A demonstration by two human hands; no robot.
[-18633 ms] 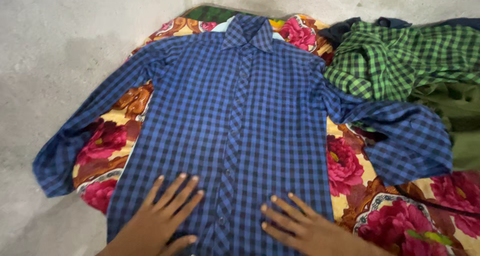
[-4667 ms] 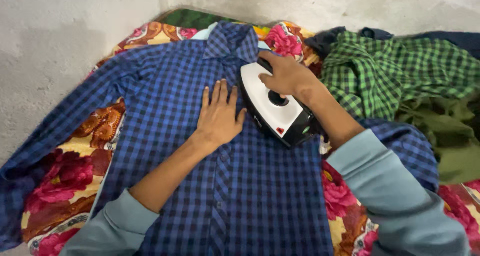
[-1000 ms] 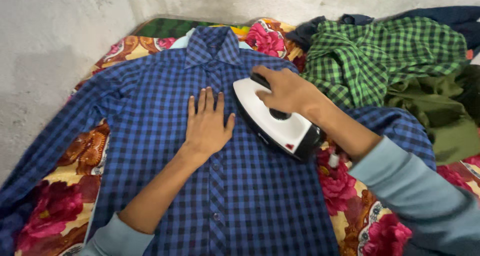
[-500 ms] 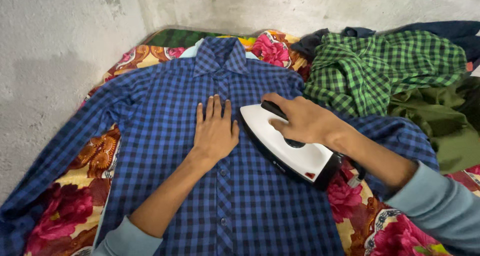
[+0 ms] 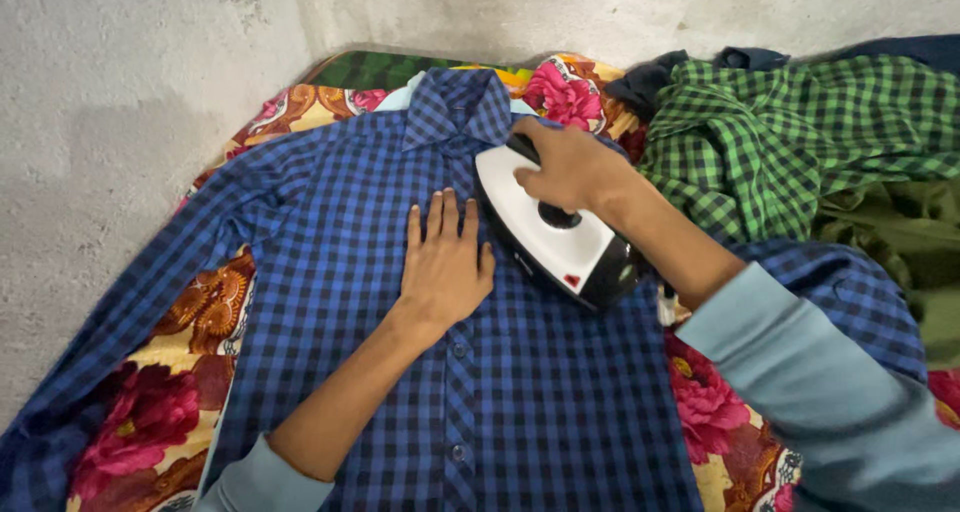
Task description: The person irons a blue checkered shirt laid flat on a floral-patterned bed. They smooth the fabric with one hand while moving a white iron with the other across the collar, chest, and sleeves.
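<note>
Blue shirt (image 5: pixel 330 272): woven check cloth, navy and blue, laid flat and face up on a floral sheet (image 5: pixel 210 317) printed with red flowers on yellow. Collar toward the far wall, hem toward the wearer; long axis runs near to far. Button placket down the middle, small buttons visible. Its sleeve at image left stretches diagonally toward the near left corner.

Iron (image 5: pixel 555 234): white smooth plastic top, dark rear end, wedge shape. It sits on the shirt's chest, just right of the placket and below the collar. Tip points to the far left, toward the collar; long axis diagonal, heel toward the near right.

Right hand (image 5: pixel 565 167): closed around the iron's dark handle, fingers wrapped over it.

Left hand (image 5: pixel 445 262): open and flat, fingers together and pointing away, palm pressed on the shirt at the placket, just beside the iron.

Green shirt (image 5: pixel 800 132): checked cloth, crumpled in a heap at far right, beside olive cloth (image 5: pixel 900 242). Wall (image 5: pixel 120 122): rough grey concrete.
</note>
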